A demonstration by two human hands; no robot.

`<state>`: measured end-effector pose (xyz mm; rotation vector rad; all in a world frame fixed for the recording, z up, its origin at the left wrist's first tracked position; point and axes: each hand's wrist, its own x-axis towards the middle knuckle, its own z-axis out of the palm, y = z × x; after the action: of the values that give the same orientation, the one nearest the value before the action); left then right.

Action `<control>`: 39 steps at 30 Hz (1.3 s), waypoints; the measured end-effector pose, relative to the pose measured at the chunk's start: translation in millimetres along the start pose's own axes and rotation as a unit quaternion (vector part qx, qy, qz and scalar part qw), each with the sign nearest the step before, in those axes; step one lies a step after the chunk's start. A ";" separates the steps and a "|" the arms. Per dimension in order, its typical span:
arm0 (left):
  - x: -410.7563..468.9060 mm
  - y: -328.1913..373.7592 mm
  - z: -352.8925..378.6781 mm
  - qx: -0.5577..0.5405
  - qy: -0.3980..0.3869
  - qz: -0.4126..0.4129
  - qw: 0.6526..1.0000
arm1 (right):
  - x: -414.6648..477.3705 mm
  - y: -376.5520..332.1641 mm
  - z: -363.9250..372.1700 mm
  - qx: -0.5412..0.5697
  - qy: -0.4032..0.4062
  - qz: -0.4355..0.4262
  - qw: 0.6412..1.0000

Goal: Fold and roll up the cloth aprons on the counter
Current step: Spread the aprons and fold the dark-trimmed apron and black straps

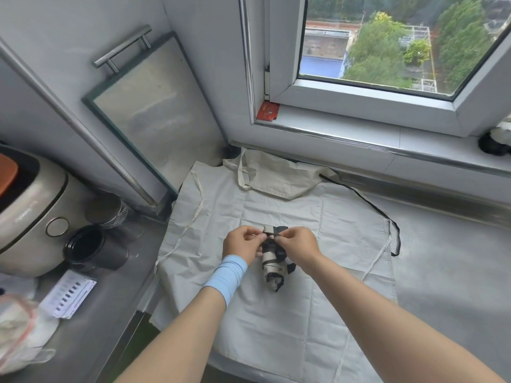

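A rolled-up cream apron [272, 268] wound with dark straps sits upright-tilted in the middle, above a flat cream apron [276, 313] spread over the counter. My left hand [243, 243], with a light blue wrist band, and my right hand [298, 244] both pinch the strap at the roll's top end. A further cream apron [279, 175] lies crumpled at the back under the window sill. A black strap [387, 217] trails along the right side of the flat apron.
A rice cooker [27, 211] stands at the left with a dark jar [88, 246] and a glass jar [107, 210] beside it. Papers [69, 294] and a plastic bag [19, 333] lie at the near left. A framed panel [146, 106] leans on the wall.
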<state>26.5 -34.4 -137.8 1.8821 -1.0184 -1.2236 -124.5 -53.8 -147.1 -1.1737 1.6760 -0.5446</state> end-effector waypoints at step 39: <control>8.8 -6.0 14.6 0.367 -0.112 0.222 0.896 | -0.2 12.3 -22.1 0.084 0.061 0.133 0.986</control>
<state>16.7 -40.9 -151.5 1.8649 -2.1313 -0.8429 -149.7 -51.9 -147.4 -0.7948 1.8171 -0.5849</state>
